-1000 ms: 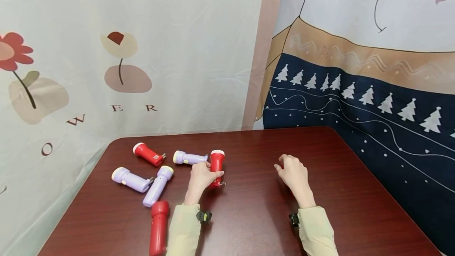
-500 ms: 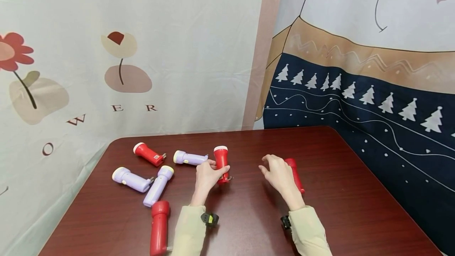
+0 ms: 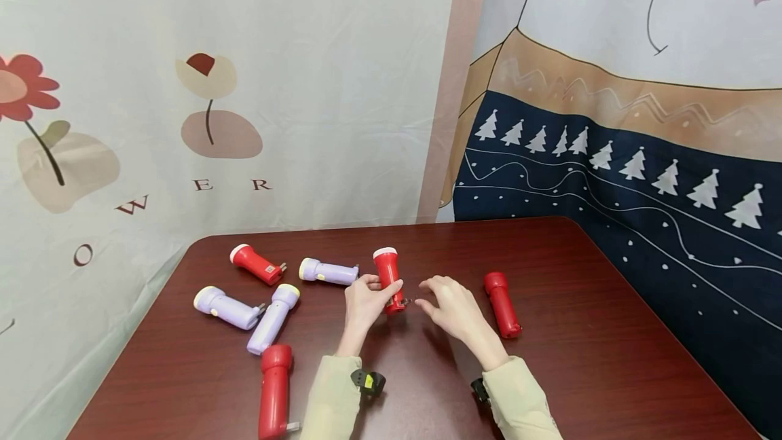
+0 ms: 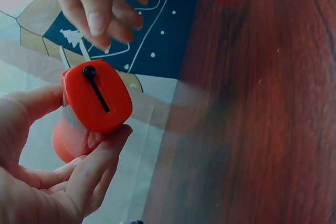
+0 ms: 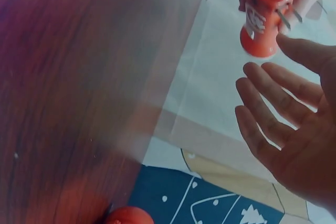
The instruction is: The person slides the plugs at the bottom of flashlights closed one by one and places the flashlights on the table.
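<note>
My left hand [image 3: 365,305] grips a red flashlight [image 3: 386,267] with a white rim, thumb on one side and fingers on the other. In the left wrist view, the base of this flashlight [image 4: 107,98] faces the camera, showing a black slot and two metal plug prongs sticking out. Just to the right, my right hand [image 3: 455,307] reaches toward the base with fingers spread and holds nothing. A gap separates its fingertips [image 5: 252,69] from the flashlight in the right wrist view. Another red flashlight [image 3: 504,307] lies on the table right of my right hand.
On the left of the dark red table [image 3: 440,250] lie a red flashlight [image 3: 256,264] with a white rim, a larger red flashlight [image 3: 275,389] and three purple flashlights, among them one [image 3: 330,273] near my left hand. Printed curtains [image 3: 336,87] hang behind the table.
My left hand has moved right with the red flashlight, which now looks lifted. My right hand has moved left toward it, leaving the other red flashlight in plain sight on the table.
</note>
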Motion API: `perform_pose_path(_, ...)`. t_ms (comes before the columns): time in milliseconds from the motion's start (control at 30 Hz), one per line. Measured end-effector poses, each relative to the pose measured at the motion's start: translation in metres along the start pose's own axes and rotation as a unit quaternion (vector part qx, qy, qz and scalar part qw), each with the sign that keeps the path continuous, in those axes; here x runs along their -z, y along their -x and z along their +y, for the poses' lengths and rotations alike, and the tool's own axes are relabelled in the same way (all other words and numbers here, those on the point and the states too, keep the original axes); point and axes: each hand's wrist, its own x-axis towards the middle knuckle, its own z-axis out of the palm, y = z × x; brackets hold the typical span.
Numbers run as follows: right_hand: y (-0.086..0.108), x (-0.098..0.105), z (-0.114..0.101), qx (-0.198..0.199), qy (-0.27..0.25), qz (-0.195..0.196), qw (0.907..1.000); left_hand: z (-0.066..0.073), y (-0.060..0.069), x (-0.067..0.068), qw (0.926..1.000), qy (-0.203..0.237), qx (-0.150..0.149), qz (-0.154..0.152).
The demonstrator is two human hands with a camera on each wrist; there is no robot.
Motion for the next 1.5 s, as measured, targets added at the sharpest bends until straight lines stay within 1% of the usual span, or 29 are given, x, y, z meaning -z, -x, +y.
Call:
perform_pose_path(133,0.002,-0.003,-0.004,0.027,-0.008,-0.011,0.9995,0.001,0.001,-0.002,0.9999,0.010,0.011,0.002)
perform_pose_path(233,0.003,-0.005,-0.006,0.047,-0.007,-0.011,0.9988,0.001,0.001,-0.004,0.9994,0.027,0.022,0.001)
perform_pose_path(367,0.005,-0.007,-0.009,0.060,-0.005,-0.009,0.9982,0.003,0.002,-0.006,0.9978,0.055,0.035,-0.002)
perform_pose_path(433,0.005,-0.008,-0.010,0.062,-0.002,-0.009,0.9981,0.004,0.003,-0.006,0.9973,0.063,0.038,-0.001)
perform_pose_path(700,0.007,-0.010,-0.012,0.063,-0.008,-0.002,0.9980,0.005,0.004,-0.011,0.9981,0.049,0.033,0.015)
perform_pose_path(900,0.007,-0.010,-0.012,0.064,-0.006,0.006,0.9979,0.004,0.006,-0.014,0.9981,0.051,0.026,0.021)
perform_pose_path(1067,0.006,-0.011,-0.011,0.076,0.005,0.028,0.9967,0.005,0.006,-0.014,0.9981,0.052,0.021,0.026)
perform_pose_path(1267,0.006,-0.011,-0.010,0.090,0.012,0.054,0.9944,0.006,0.007,-0.014,0.9980,0.053,0.023,0.028)
perform_pose_path(1500,0.006,-0.012,-0.012,0.086,0.016,0.068,0.9938,0.008,0.009,-0.014,0.9975,0.056,0.032,0.031)
